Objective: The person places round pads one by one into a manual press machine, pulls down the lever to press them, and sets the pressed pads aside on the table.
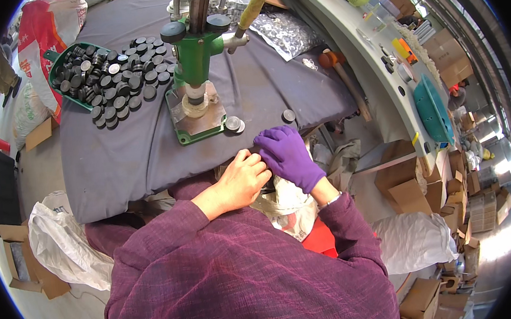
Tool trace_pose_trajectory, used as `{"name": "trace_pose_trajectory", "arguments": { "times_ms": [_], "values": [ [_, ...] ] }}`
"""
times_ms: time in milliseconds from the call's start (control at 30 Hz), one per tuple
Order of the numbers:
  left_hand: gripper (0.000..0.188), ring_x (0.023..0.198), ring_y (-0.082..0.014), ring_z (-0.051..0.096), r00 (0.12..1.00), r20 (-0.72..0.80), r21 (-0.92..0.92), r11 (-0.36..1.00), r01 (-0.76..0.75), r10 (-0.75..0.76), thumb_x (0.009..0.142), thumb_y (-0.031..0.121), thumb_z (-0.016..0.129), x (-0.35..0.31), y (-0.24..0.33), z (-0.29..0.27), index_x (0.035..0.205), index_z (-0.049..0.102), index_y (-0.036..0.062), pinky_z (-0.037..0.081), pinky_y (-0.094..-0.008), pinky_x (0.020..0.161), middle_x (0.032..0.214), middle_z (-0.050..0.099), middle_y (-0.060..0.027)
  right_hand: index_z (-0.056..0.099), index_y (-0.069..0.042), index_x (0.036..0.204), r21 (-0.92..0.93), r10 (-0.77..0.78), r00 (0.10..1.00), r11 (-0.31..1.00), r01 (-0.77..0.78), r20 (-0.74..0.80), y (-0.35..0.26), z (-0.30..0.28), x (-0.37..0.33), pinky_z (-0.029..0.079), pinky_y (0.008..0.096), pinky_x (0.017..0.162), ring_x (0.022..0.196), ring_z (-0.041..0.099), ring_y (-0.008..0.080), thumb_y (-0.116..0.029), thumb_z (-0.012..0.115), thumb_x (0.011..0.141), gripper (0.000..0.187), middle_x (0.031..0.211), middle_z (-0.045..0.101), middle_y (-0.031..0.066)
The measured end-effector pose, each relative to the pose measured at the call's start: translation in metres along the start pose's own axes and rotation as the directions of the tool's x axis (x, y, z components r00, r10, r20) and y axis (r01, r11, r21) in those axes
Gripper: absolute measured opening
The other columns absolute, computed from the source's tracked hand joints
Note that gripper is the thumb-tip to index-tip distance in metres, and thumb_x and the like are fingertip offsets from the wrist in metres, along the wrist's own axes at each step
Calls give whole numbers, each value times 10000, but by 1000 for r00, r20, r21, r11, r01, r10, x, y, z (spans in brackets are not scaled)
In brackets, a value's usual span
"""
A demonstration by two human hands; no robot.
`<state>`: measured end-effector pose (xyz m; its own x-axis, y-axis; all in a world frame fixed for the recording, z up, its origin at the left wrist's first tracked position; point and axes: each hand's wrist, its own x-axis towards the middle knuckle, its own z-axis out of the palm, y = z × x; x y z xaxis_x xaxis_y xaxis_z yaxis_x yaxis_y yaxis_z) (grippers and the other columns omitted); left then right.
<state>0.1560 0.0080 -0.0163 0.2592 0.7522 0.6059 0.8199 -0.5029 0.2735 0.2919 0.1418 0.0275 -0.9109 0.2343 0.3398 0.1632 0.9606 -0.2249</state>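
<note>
At the table's near edge my bare left hand (pixel 246 180) and my right hand (pixel 288 157), in a purple glove, meet with curled fingers. Both are closed; whatever lies between the fingertips is hidden. Just beyond them stands a green hand press (pixel 198 63) with a yellow-wrapped lever (pixel 252 8) and a flat metal base plate (pixel 196 120). Two small round discs, one a dark disc (pixel 232 123), rest at the plate's right corner. Another dark disc (pixel 288 116) lies alone just past the gloved hand.
Left of the press, many black discs (pixel 120 89) spill from a green scoop-like container (pixel 53 66) over grey cloth (pixel 131 162). A clear bag of small parts (pixel 285 33) and an orange-headed hammer (pixel 332 59) lie right. A white sack (pixel 282 208) hangs below my hands.
</note>
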Motion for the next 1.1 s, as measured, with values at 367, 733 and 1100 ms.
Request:
{"name": "trace_pose_trajectory", "arguments": {
  "times_ms": [367, 733, 1100],
  "values": [
    [480, 841, -312, 656, 874, -126, 238, 841, 486, -469, 737, 55, 661, 18, -33, -25, 1203, 557, 11, 547, -397, 638, 1053, 584, -179, 612, -34, 1226, 19, 282, 932, 958, -285, -229, 51, -4, 13, 455, 431, 989, 1146, 574, 393, -183, 598, 923, 338, 1242, 607, 215],
    [359, 875, -318, 616, 932, 42, 268, 903, 337, -360, 749, 57, 624, 31, -33, 0, 1102, 586, 3, 541, -406, 704, 945, 587, -153, 567, -27, 1231, -139, 195, 981, 971, -194, -7, 11, 6, -19, 463, 443, 980, 1145, 557, 377, -13, 561, 798, 433, 1268, 592, 183],
    [550, 996, -310, 625, 982, 2, -71, 980, 186, -186, 747, 89, 717, 18, -5, -11, 1268, 555, 21, 511, -394, 834, 1193, 605, -149, 640, -35, 1135, 46, 349, 935, 935, -352, 61, -8, -11, -40, 482, 445, 914, 1061, 604, 368, -122, 621, 845, 304, 1126, 660, 169]
  ]
}}
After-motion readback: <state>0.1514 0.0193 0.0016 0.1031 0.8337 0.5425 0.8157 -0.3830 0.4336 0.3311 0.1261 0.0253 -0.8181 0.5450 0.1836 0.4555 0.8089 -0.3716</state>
